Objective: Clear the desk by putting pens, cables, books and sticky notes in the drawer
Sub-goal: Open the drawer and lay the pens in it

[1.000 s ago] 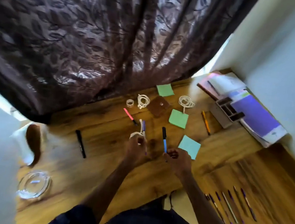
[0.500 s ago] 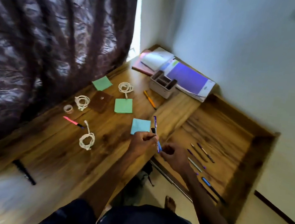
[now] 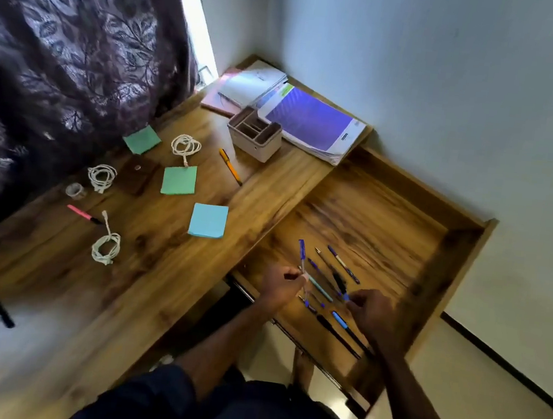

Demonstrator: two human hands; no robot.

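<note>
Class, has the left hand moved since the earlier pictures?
Yes. The left hand has gone rightward from the desk, past the blue sticky pad, over the drawer.

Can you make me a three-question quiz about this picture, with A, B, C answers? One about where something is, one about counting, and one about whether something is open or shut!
1. Where is the orange pen?
A. on the floor
B. on the desk, beside the organizer box
C. on a chair

2. How many white cable coils lie on the desk?
A. one
B. five
C. three

3. How is the drawer?
A. pulled open, with pens inside
B. shut
C. open, with books inside

Answers:
1 B: it lies on the wood just in front of the box.
2 C: three separate coils show on the desktop.
3 A: its floor is in view, with only pens lying on it.
</note>
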